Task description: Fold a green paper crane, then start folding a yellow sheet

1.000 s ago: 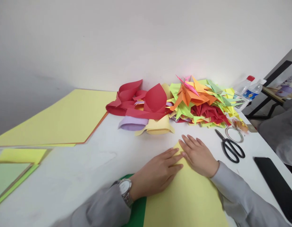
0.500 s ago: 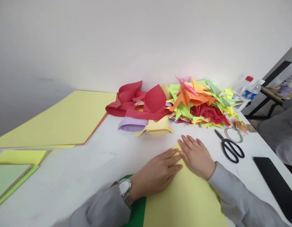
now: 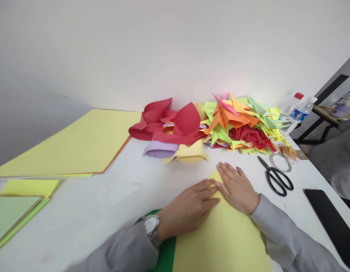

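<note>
A large pale yellow sheet of paper (image 3: 222, 238) lies on the white table in front of me, over a green sheet (image 3: 165, 255). My left hand (image 3: 188, 207), with a silver watch on the wrist, lies flat on the yellow sheet's far left part, fingers stretched out. My right hand (image 3: 237, 187) lies flat beside it at the sheet's far corner, fingers spread. The two hands' fingertips nearly meet at the corner. Neither hand grips anything.
A heap of folded coloured paper shapes (image 3: 234, 124) and curled red, lilac and yellow strips (image 3: 175, 132) lies by the wall. Black scissors (image 3: 275, 177), a tape ring (image 3: 281, 161), bottles (image 3: 293, 109) and a black phone (image 3: 330, 223) sit right. Yellow sheets (image 3: 75, 145) and green sheets (image 3: 13, 215) lie left.
My right hand has drawn back a little along the sheet. The view has shifted slightly; otherwise nothing has moved.
</note>
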Available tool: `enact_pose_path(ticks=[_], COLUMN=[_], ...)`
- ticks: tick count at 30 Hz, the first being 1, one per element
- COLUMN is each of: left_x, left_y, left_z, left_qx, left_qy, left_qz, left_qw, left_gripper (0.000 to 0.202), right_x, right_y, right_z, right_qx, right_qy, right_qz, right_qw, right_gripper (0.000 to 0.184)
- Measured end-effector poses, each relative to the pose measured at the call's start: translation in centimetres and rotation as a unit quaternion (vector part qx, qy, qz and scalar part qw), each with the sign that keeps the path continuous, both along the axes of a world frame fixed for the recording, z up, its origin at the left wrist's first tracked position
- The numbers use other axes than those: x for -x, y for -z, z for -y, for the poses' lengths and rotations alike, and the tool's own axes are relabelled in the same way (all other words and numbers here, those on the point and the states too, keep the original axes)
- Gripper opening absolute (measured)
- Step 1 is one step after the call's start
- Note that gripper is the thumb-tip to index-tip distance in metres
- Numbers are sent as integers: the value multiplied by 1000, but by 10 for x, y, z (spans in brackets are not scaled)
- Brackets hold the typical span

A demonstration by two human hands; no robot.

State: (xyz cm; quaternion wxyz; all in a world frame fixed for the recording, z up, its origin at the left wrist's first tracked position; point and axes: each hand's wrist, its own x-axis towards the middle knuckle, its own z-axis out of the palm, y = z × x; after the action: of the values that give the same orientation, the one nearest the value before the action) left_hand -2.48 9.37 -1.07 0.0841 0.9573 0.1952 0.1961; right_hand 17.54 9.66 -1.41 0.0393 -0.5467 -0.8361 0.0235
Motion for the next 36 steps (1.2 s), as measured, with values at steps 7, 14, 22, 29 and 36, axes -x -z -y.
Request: enact_pose_path(ticks=[7, 14, 22, 29, 36], left_x=[1, 1, 1, 3, 4], left_y=[5, 3, 4, 4, 6], left_z=[0, 1, 1, 2, 2], left_qx=[-9, -19, -30, -33, -19], left_qy=[-8, -16, -14, -17, -14], left_qz=[-4, -10, -5, -17, -5], left_qw=[1000, 1000, 999, 999, 1000], left_gripper=[28, 29, 28, 29, 31], right_x=[-2, -6, -15, -28, -45], right_y=[-3, -4, -3, -1, 5], right_z=[4, 3, 15, 29, 46], right_qx=[-4, -5, -30, -39, -57], right_qy=[-28, -38, -40, -42, -49], right_qz=[0, 1, 5, 20, 29], right_qw=[1000, 999, 999, 998, 997], right_gripper=[54, 49, 48, 47, 47])
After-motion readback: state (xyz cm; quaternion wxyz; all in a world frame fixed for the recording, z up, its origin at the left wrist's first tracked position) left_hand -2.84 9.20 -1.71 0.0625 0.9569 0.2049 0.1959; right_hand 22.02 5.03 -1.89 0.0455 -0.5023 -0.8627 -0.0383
